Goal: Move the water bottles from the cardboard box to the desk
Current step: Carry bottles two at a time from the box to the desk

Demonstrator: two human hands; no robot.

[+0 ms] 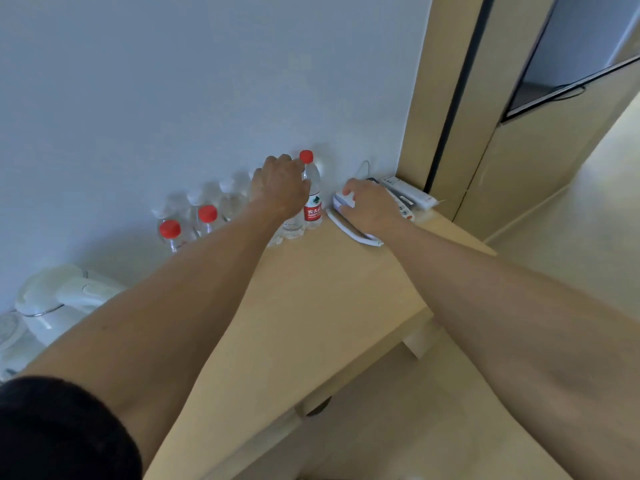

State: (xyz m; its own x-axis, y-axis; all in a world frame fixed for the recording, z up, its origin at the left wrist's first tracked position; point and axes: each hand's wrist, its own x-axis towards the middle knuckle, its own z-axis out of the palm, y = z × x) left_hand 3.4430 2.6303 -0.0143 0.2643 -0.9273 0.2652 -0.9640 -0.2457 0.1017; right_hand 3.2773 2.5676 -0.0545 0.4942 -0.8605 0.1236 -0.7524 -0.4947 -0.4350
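Several water bottles stand in rows against the wall at the back of the wooden desk [311,306]. Two at the left have red caps [169,229] [207,213], and behind them stand clear ones with white caps [227,186]. A red-capped, red-labelled bottle [312,194] ends the row on the right. My left hand [280,187] curls down over the top of a clear bottle [292,231] right beside it; that bottle's top is hidden. My right hand [370,206] rests on a white telephone [349,230]. The cardboard box is out of view.
A white electric kettle [59,299] stands at the desk's left end. A remote control [410,195] lies behind the telephone by a wooden wall panel [422,98]. A dark screen [571,46] hangs at the upper right. The desk's front edge runs diagonally; pale floor [398,427] lies below.
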